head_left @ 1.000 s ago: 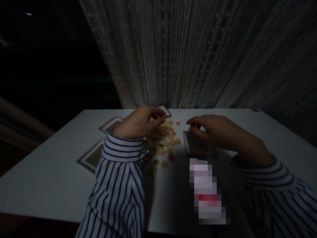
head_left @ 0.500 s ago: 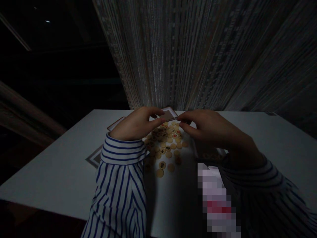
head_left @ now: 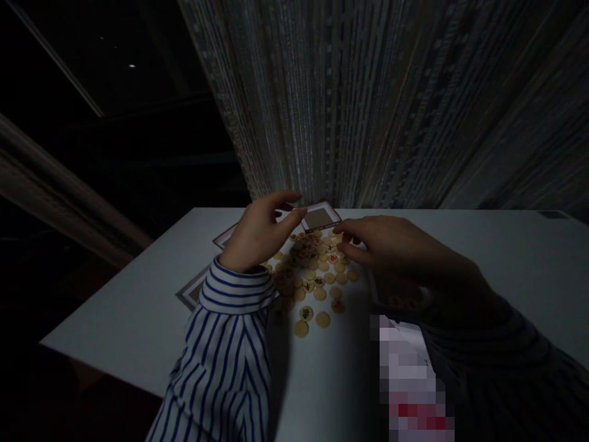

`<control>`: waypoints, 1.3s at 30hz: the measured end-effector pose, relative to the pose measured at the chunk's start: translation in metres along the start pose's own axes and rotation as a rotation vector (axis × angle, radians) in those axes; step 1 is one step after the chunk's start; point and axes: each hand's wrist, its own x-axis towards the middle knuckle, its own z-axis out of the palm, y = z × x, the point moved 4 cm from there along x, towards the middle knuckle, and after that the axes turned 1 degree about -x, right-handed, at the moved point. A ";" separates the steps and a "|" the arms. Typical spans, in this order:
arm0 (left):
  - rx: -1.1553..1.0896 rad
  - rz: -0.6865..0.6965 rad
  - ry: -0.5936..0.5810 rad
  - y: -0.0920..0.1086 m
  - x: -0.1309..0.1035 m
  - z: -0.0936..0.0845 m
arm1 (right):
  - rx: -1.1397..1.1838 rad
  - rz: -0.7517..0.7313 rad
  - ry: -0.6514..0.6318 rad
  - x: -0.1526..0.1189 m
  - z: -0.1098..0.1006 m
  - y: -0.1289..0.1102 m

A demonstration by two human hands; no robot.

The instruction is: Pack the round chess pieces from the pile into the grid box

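Round xiangqi pieces [head_left: 323, 319] lie scattered on the white table, pale wood, some face up with red or black characters. Above the left side of the pile is my left hand [head_left: 264, 230], open, thumb and fingers apart, with nothing seen between them. My right hand [head_left: 391, 245] hovers at the right of the pile, fingers bent and thumb apart from them. Its fingertips are close to the far pieces and a shallow framed tray [head_left: 321, 218]; whether they touch either cannot be made out. My forearms and their shadow cover part of the pile.
Another tray [head_left: 224, 237] and a grey-bordered flat piece [head_left: 189, 293] lie partly behind my left arm. Under my right wrist is a dark tray [head_left: 384, 291] with pieces in it. A blurred-out item [head_left: 411, 374] lies nearer. A string curtain [head_left: 313, 123] hangs behind the white table [head_left: 124, 313].
The view has shifted slightly, moving the table rightward in it. My left hand's thumb and fingers have spread wider and lifted off the tray's near side. My right hand stays near the pile.
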 end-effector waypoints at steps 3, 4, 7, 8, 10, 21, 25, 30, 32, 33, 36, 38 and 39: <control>-0.015 -0.011 0.078 -0.009 -0.009 0.004 | -0.006 -0.001 -0.004 -0.001 0.002 0.003; -0.013 -0.016 0.094 -0.013 -0.013 0.006 | -0.009 -0.002 -0.006 -0.001 0.003 0.004; -0.035 0.001 0.115 -0.025 -0.029 0.010 | -0.017 -0.003 -0.017 0.000 0.005 0.005; -0.054 -0.003 0.108 -0.030 -0.034 0.012 | -0.018 -0.009 -0.027 0.000 0.006 0.005; -0.076 -0.014 0.097 -0.040 -0.046 0.016 | -0.024 -0.015 -0.052 0.001 0.007 0.003; -0.160 0.166 -0.213 -0.052 -0.083 0.044 | -0.059 -0.055 -0.274 0.000 0.024 -0.013; -0.098 0.238 -0.252 -0.046 -0.095 0.039 | -0.033 -0.140 -0.302 -0.007 0.029 -0.020; 0.075 0.219 -0.238 -0.039 -0.122 0.046 | 0.078 -0.297 -0.255 -0.014 0.044 -0.034; 0.144 0.213 -0.228 -0.037 -0.133 0.055 | 0.058 -0.348 -0.193 -0.014 0.050 -0.039; 0.176 0.224 -0.231 -0.037 -0.137 0.059 | 0.046 -0.366 -0.190 -0.015 0.054 -0.041; 0.258 0.231 -0.226 -0.038 -0.147 0.069 | 0.005 -0.373 -0.198 -0.017 0.058 -0.045; 0.285 0.241 -0.233 -0.039 -0.149 0.072 | -0.007 -0.363 -0.190 -0.019 0.057 -0.045; 0.293 0.246 -0.238 -0.039 -0.150 0.073 | -0.005 -0.366 -0.183 -0.020 0.056 -0.045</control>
